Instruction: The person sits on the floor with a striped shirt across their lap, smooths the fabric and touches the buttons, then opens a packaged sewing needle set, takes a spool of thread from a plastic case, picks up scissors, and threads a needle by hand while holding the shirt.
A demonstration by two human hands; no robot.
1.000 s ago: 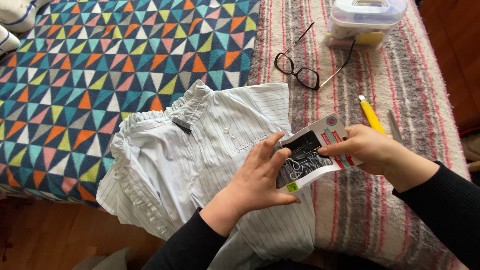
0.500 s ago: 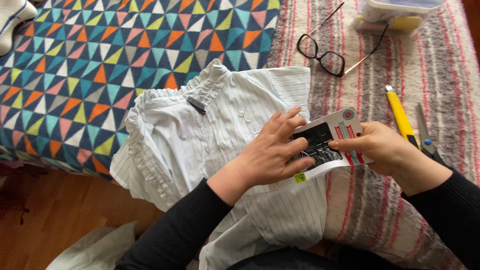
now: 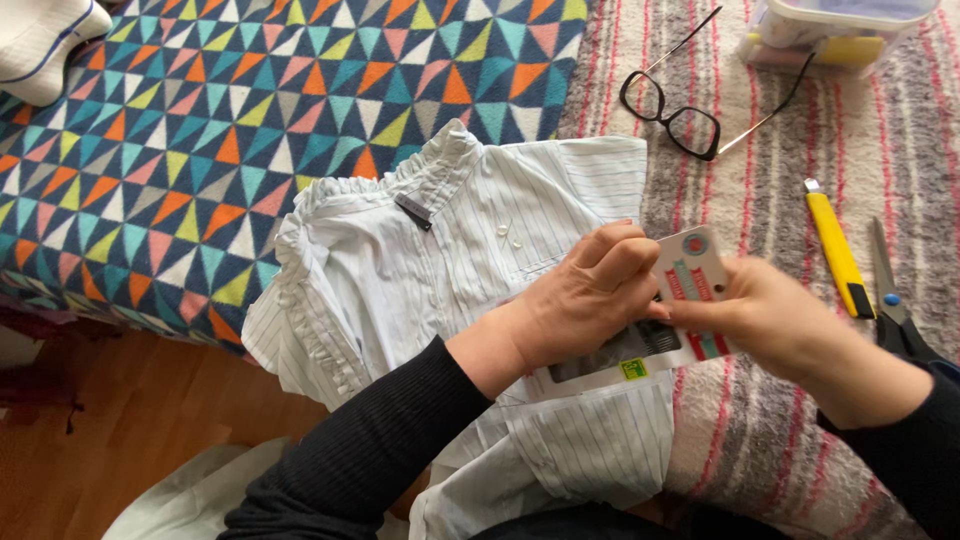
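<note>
Hands (image 3: 590, 300) (image 3: 775, 320) both gripping unopened card packet (image 3: 655, 340) over white shirt (image 3: 450, 270), scissors (image 3: 893, 300) lying untouched nearby.

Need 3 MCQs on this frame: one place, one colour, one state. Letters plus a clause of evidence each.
1. Where do the eyeglasses lie?
A. on the striped blanket, beyond the shirt
B. on the wooden floor
C. on top of the shirt

2. What colour is the utility knife beside the scissors?
A. green
B. yellow
C. white

3. How is the small card packet held?
A. lying untouched on the blanket
C. by one hand only
B. by both hands, over the white shirt

Answers:
1 A: the glasses rest on the striped cloth, apart from the shirt's far edge.
2 B: its body is yellow with a dark end.
3 B: the left hand covers the packet's left side while the right hand grips its right edge with the fingers.
</note>
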